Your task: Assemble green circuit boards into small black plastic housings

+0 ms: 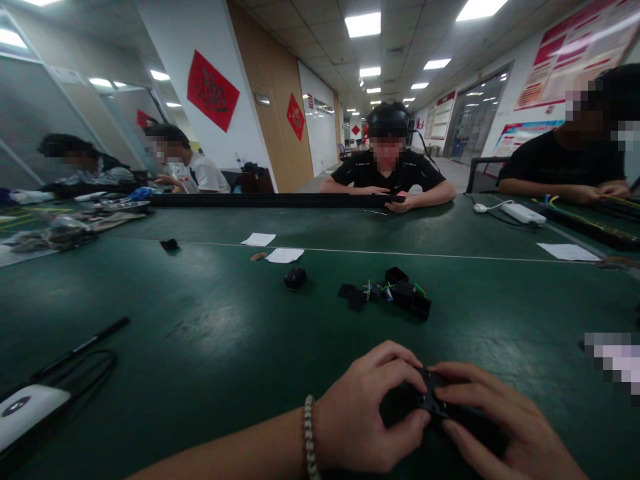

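Note:
At the lower right, my left hand (373, 407) and my right hand (505, 420) both grip a small black part (431, 399) with shiny metal spots. My left thumb and index finger pinch its left side, while my right fingers and thumb close on its right side. Its exact kind is unclear, and much of it hides behind my fingers. Beyond my hands lies a cluster of open black plastic housings (407, 293) with a small green circuit board (373, 290) and flat black pieces (353, 295). A closed black box (295, 279) sits farther left.
On the left are a white device (35, 410), a black cable (100, 373) and a black rod (83, 343). Paper sheets (285, 255) lie mid-table, and a white power strip (523, 213) at the back right. A person (390, 160) sits opposite; others sit left and right.

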`<state>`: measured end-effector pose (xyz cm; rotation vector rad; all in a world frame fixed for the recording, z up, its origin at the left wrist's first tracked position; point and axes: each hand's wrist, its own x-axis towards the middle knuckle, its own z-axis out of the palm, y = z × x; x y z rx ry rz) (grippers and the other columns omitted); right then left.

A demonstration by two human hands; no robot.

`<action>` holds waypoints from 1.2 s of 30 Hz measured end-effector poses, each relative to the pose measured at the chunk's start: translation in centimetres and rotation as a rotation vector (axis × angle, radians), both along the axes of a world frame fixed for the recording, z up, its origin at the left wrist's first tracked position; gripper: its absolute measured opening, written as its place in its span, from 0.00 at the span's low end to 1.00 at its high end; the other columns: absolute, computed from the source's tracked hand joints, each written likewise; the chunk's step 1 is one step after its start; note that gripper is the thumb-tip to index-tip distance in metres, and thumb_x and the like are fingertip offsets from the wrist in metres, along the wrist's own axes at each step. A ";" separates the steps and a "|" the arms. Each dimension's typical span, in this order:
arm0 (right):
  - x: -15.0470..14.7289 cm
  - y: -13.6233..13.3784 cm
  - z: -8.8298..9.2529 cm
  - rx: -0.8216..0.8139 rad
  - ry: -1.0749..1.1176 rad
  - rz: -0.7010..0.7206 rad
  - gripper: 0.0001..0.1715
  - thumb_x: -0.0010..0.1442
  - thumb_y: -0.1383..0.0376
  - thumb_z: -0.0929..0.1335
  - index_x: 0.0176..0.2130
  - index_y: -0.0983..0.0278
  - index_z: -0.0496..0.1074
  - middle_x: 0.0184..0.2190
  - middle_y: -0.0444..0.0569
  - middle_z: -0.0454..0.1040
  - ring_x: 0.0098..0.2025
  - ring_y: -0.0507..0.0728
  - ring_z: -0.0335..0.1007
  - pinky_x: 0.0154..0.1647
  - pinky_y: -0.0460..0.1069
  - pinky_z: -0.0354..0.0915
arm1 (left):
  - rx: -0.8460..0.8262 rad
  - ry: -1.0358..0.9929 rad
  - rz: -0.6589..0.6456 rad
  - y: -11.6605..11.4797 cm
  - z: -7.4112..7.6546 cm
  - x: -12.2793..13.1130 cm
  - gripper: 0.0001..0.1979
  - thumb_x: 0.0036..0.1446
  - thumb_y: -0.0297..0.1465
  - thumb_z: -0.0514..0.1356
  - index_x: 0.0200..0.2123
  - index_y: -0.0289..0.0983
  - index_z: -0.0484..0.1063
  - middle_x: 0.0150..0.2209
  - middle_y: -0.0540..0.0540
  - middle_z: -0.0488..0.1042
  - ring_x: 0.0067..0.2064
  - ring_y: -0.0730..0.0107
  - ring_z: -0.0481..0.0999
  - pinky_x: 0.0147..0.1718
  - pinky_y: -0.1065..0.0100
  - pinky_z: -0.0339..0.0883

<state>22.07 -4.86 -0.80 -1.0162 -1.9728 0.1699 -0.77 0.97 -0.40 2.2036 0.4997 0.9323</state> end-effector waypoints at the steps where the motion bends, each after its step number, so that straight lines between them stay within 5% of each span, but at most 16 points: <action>1: 0.0 0.0 0.0 -0.004 0.007 0.003 0.16 0.54 0.72 0.74 0.42 0.58 0.82 0.43 0.50 0.87 0.41 0.58 0.88 0.41 0.45 0.83 | 0.003 -0.004 0.000 0.0 0.0 0.0 0.14 0.56 0.26 0.65 0.46 0.36 0.73 0.50 0.38 0.75 0.49 0.60 0.79 0.48 0.60 0.77; 36: -0.3 -0.4 0.3 -0.128 0.036 0.014 0.15 0.59 0.72 0.72 0.46 0.59 0.79 0.47 0.53 0.84 0.46 0.59 0.86 0.44 0.49 0.82 | -0.012 0.033 0.005 0.1 0.7 -0.2 0.14 0.57 0.25 0.65 0.47 0.38 0.74 0.51 0.40 0.75 0.50 0.61 0.79 0.50 0.60 0.76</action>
